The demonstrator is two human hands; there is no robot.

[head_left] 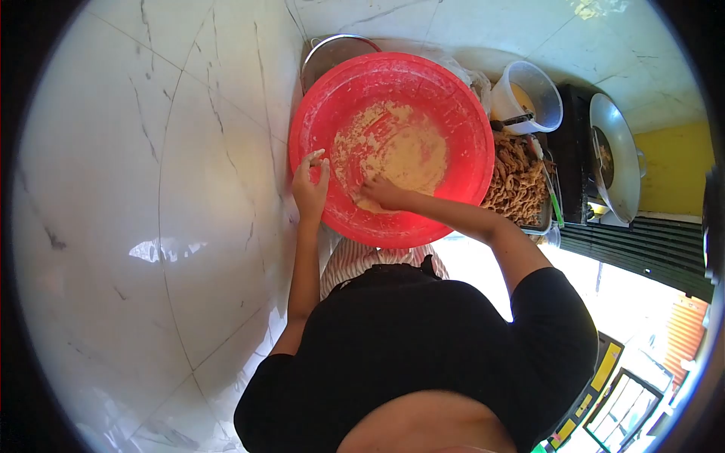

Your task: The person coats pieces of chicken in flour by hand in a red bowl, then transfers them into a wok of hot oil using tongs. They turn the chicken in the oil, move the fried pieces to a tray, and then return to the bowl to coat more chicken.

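Observation:
A large red basin (468, 128) holds a pale yellowish floury mix (411, 158), with crumbly bits on its left side. My left hand (310, 185) is at the basin's left rim, its thumb and fingers apart, floury at the tips, with nothing between them. Inside the basin, my right hand (381, 193) reaches down into the lower left part of the mix. Its fingertips touch the flour and are partly hidden, so whether they hold anything does not show.
Right of the basin are a tray of brown fried strips (517, 181), a translucent tub (547, 109), green-handled tongs (556, 208) and a wide metal pan (627, 162) on a black stove (572, 151). A round metal-rimmed item (332, 53) stands behind the basin. A marbled tiled wall (211, 151) is at left.

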